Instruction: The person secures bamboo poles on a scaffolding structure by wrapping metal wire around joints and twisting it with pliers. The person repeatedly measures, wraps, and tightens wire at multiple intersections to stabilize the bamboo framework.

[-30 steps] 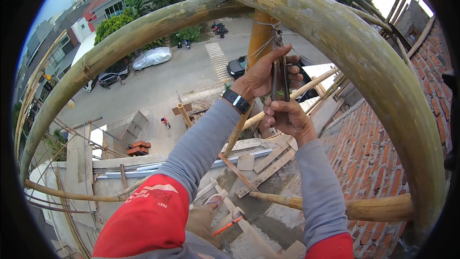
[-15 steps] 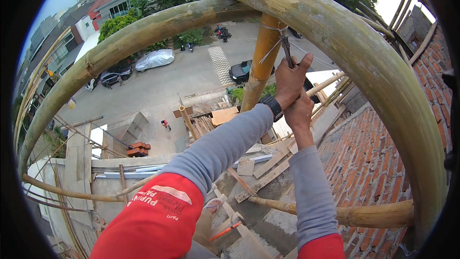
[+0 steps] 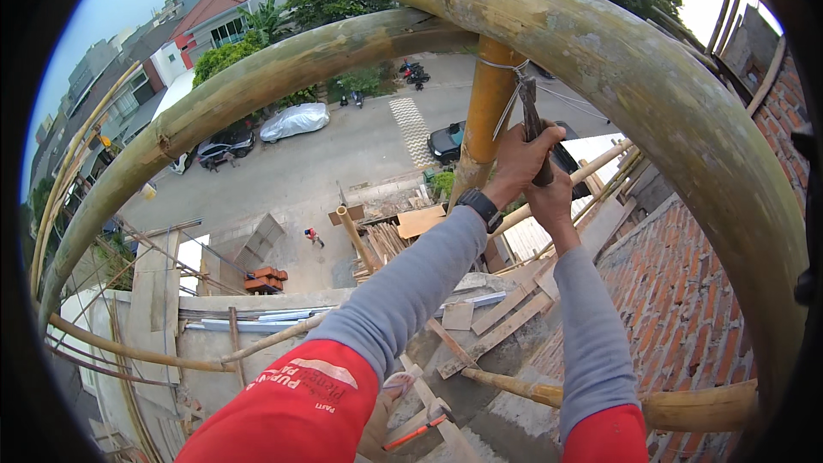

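Dark metal pliers [image 3: 533, 116] stand nearly upright beside a vertical bamboo pole [image 3: 490, 111]. My left hand [image 3: 517, 159], a black watch at its wrist, is closed around their middle with the thumb pointing right. Just below and to the right, my right hand [image 3: 551, 199] is closed on their lower end. The top of the pliers is at a thin wire [image 3: 506, 64] wound around the pole, with loose wire ends hanging beside it. Whether the jaws grip the wire is hard to make out.
A thick curved-looking bamboo pole [image 3: 591, 39] passes over the hands; another [image 3: 257, 69] runs left. A brick wall [image 3: 686, 274] rises at right. Planks [image 3: 493, 334] and an orange-handled tool [image 3: 417, 432] lie below near my foot. Far down are a street [image 3: 360, 154], parked cars and a person [image 3: 314, 237].
The pliers have swung more upright, their handles now showing between my hands. My right hand has dropped slightly and to the right. The whole view has shifted a little.
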{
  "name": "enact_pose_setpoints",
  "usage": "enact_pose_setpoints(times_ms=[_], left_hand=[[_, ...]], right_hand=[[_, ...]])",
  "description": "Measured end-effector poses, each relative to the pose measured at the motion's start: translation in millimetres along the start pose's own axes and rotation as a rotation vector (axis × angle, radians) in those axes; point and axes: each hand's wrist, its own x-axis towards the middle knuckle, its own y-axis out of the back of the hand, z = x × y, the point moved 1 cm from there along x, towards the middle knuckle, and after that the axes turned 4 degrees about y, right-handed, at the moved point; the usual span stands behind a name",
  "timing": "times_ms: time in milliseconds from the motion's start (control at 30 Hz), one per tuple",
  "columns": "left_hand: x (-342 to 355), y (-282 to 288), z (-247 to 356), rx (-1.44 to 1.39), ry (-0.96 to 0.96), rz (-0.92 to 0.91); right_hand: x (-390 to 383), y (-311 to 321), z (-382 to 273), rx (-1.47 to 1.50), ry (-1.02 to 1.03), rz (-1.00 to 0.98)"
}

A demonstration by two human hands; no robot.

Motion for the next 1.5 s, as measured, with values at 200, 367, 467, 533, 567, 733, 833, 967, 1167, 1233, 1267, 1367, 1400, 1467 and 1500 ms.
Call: enact_pose_setpoints(times_ms=[200, 367, 467, 533, 567, 733, 833, 967, 1167, 1233, 1267, 1367, 1400, 1467, 1500], left_hand=[[-37, 18, 52, -0.487, 0.397, -0.418], [-39, 3, 73, -0.469, 0.471, -0.233], [-38, -8, 68, -0.545, 0.384, -0.275], [-38, -11, 61, -0.585, 0.355, -0.222], [-35, -14, 58, -0.599, 0.33, -0.231], [-22, -26, 37, -0.363, 0.243, -0.001], [-14, -25, 24, -0.373, 0.133, 0.051], [-6, -23, 20, 0.094, 0.138, 0.242], [-29, 4, 46, 0.138, 0.179, 0.028], [-34, 16, 51, -0.089, 0.309, -0.138], [-34, 20, 53, -0.16, 0.332, -0.274], [-25, 25, 53, -0.356, 0.373, -0.51], [-21, 26, 52, -0.377, 0.424, -0.477], [-13, 26, 53, -0.442, 0.455, -0.537], [-11, 26, 54, -0.441, 0.492, -0.56]], right_hand=[[-52, 12, -84, 0.975, -0.667, -0.558], [-56, 1, -121, 1.174, -0.718, -0.649], [-50, 25, -145, 0.518, -0.769, -0.508], [-51, 27, -158, 0.082, -0.662, -0.352], [-55, 21, -163, -0.156, -0.544, -0.249], [-65, -21, -147, -0.949, -0.216, 0.19], [-63, -22, -126, -0.782, -0.225, 0.183], [-56, -8, -116, -0.617, -0.103, 0.045], [-53, 1, -107, -0.051, -0.423, -0.081], [-53, -4, -100, 0.273, -0.447, -0.173], [-54, -7, -96, 0.405, -0.498, -0.196], [-55, -14, -89, 0.576, -0.472, -0.197], [-55, -14, -89, 0.629, -0.483, -0.224], [-56, -14, -89, 0.689, -0.526, -0.26], [-56, -15, -90, 0.763, -0.549, -0.297]])
